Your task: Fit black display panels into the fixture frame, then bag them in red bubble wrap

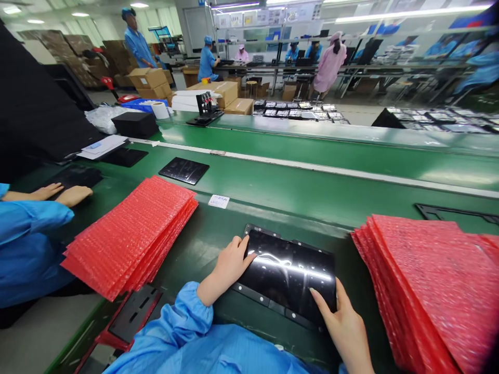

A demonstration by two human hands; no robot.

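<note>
A glossy black screen panel (pixel 288 270) lies before me over a dark flat frame (pixel 262 299) with white dots along its edges. My left hand (pixel 232 262) grips the panel's left end, its thumb on the top face and its fingers at the edge. At the opposite end, my right hand (pixel 339 306) holds the panel between thumb and fingers. Part of the dark frame is hidden under the panel. Stacks of red bubble-wrap bags lie on both sides, the left stack (pixel 132 234) and the right stack (pixel 432 280).
Another black panel (pixel 184 170) lies on the green conveyor (pixel 280 182), beyond a small white label (pixel 219 201). A black frame (pixel 456 213) is at the right. A co-worker's hands (pixel 64 195) rest over a dark item at left. Cardboard boxes (pixel 222 93) stand behind.
</note>
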